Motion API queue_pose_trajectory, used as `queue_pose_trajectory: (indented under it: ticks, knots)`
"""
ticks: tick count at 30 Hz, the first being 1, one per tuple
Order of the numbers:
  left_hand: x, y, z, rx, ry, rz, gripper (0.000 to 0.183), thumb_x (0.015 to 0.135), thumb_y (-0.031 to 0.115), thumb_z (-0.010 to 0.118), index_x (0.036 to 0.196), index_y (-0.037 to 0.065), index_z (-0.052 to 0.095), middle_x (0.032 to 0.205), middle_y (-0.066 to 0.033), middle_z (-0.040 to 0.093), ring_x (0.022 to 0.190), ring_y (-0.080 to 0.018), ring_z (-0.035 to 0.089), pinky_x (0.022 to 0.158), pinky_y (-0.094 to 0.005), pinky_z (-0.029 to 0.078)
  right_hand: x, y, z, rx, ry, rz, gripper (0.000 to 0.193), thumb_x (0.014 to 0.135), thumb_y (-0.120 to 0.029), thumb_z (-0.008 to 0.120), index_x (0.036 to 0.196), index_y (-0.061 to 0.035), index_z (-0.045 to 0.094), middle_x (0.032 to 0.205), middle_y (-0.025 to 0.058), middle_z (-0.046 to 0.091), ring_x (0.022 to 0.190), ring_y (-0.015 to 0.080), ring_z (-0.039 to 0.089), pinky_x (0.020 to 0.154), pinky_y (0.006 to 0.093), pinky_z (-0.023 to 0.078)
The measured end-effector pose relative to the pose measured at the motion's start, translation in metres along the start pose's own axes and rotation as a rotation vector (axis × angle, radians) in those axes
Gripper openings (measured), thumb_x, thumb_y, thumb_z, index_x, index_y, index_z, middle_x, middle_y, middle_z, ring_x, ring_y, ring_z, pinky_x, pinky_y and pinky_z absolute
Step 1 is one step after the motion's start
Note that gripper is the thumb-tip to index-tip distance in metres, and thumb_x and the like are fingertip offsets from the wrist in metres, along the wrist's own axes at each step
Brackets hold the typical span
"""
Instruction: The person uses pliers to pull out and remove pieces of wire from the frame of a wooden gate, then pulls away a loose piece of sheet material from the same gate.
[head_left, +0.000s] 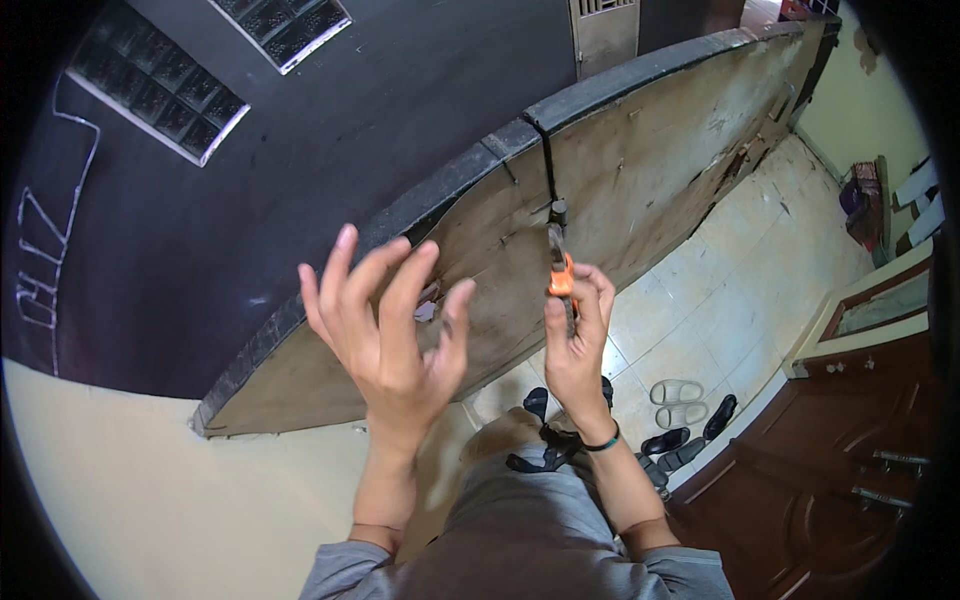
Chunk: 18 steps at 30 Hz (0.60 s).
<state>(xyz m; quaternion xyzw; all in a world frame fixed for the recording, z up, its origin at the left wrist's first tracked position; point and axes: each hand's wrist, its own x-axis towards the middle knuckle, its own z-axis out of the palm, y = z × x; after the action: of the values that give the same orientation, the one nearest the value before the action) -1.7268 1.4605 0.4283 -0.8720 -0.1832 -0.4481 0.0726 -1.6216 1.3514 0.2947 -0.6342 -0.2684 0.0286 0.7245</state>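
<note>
My left hand [388, 335] is raised in front of the low wall, its fingers spread and curved, with nothing in it. To its right, my right hand [578, 345] is closed on an orange-handled tool [561, 277] held upright. Black parts show on the handle, and a narrow grey metal part points away from me. A small dark grey piece sits at the tool's far end; I cannot tell whether it belongs to the tool. Just beyond it, a black strip [549, 165] runs down the wall from the top edge. A dark band circles my right wrist.
The stained low wall [660, 140] curves across in front, capped with dark stone. Pale sandals [678, 392] and dark shoes [667, 441] lie on the tiled floor [725, 290] at the right, near a brown wooden door [820, 470]. A dark wall [250, 210] stands beyond.
</note>
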Motion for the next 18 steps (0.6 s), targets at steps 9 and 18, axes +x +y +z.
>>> queue_pose_trajectory:
  ticks: [9, 18]
  knots:
    - [0.014, -0.040, 0.010, 0.088, -0.145, 0.073, 0.031, 0.085, 0.013, 0.081, 0.115, 0.014, 0.075, 0.127, -0.0055, 0.065, 0.140, -0.0348, 0.049, 0.120, -0.0628, 0.023, 0.019, 0.033, 0.073, -0.337, 0.363, -0.178, 0.031, 0.097, -0.028, 0.073, 0.119, -0.0079, 0.066, 0.143, 0.0327, 0.034, 0.138, 0.0434, 0.032, 0.109, 0.0502, 0.033]
    - [0.013, -0.049, 0.020, 0.030, -0.132, 0.076, 0.031, 0.082, 0.003, 0.078, 0.110, 0.015, 0.077, 0.112, -0.0012, 0.069, 0.135, -0.0336, 0.055, 0.120, -0.0629, 0.023, 0.039, 0.041, 0.088, -0.316, 0.444, -0.280, 0.035, 0.098, -0.034, 0.071, 0.120, -0.0084, 0.065, 0.144, 0.0309, 0.034, 0.135, 0.0430, 0.037, 0.108, 0.0520, 0.034]
